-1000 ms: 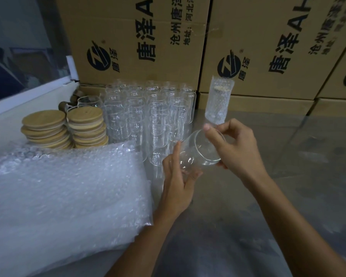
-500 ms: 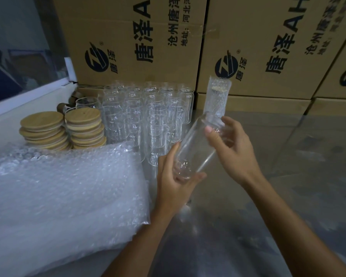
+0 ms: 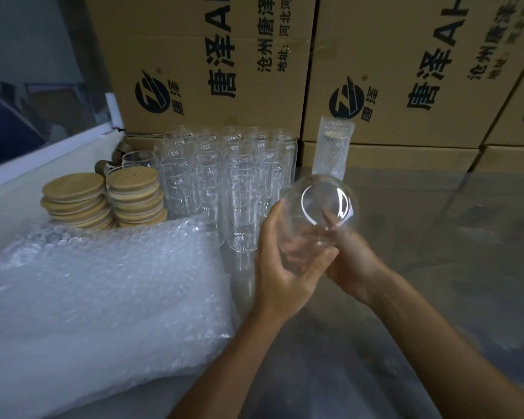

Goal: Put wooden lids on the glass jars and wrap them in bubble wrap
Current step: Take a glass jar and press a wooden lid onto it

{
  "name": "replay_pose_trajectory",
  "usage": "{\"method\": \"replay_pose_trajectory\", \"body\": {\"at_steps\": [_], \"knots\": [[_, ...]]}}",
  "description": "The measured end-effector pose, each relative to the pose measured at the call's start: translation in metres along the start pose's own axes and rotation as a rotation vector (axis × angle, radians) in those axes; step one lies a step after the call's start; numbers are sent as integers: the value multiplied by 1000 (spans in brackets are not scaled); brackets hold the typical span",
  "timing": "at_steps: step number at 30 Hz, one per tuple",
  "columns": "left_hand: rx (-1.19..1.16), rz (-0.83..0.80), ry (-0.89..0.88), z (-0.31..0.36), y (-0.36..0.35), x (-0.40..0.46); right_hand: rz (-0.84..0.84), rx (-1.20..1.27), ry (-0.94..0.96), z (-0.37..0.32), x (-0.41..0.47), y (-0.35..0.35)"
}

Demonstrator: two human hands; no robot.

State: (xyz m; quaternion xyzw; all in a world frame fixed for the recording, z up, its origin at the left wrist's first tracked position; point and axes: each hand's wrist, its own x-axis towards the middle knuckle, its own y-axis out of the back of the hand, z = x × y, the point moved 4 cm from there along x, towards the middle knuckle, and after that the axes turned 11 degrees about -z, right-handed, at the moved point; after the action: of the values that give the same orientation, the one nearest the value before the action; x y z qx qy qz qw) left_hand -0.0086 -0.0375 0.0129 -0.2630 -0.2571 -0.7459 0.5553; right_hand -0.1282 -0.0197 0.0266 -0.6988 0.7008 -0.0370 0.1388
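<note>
Centre-right of frame, I'm holding one clear glass jar [image 3: 320, 214] off the table in both hands, tilted so its round open mouth faces the camera. My left hand [image 3: 280, 272] wraps the lower body, palm up with fingers curled round the smooth cylinder and thumb up the left side. My right hand [image 3: 350, 261] sits behind and under it, fingers curled on the far wall and visible through the glass. No lid on this jar. Upper centre, a tight block of bare jars [image 3: 224, 173] stands upright in rows, thin-walled and transparent. Left of them are two stacks of wooden lids [image 3: 103, 201], flat round discs with pale grain and lighter rims. Lower left, a thick folded stack of bubble wrap [image 3: 97, 300] lies flat, translucent white with a pebbled surface, its right edge just beside my left wrist. Upper centre-right, one wrapped jar [image 3: 332, 146] stands upright, sheathed in bubbled film with a lid showing through near the top. Printed brown cardboard cartons [image 3: 212, 62] wall off the back. Grey glossy tabletop [image 3: 451, 237] on the right.
</note>
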Motion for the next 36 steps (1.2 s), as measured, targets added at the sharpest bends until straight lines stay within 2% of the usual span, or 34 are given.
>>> {"method": "replay_pose_trajectory", "body": {"at_steps": [3, 5, 10, 13, 20, 24, 27, 31, 36], "knots": [[-12, 43, 8, 0, 4, -2, 152, -152, 99, -7, -3, 1], [21, 85, 4, -1, 8, -4, 201, -197, 233, -15, -6, 0], [73, 139, 49, -16, 13, -12, 120, -398, 532, -32, -18, -9], [113, 149, 70, -24, 16, -17, 166, -577, 628, -38, -24, -10], [189, 123, 54, -30, 20, -21, 269, -898, 620, -48, -30, -15], [222, 115, 62, -28, 20, -23, 252, -1021, 524, -55, -29, -22], [254, 78, 64, -28, 20, -23, 269, -987, 438, -59, -25, -24], [248, 50, 64, -26, 19, -24, 307, -880, 443, -64, -18, -19], [266, 90, 68, -24, 21, -24, 218, -708, 478, -57, -14, -14]]}}
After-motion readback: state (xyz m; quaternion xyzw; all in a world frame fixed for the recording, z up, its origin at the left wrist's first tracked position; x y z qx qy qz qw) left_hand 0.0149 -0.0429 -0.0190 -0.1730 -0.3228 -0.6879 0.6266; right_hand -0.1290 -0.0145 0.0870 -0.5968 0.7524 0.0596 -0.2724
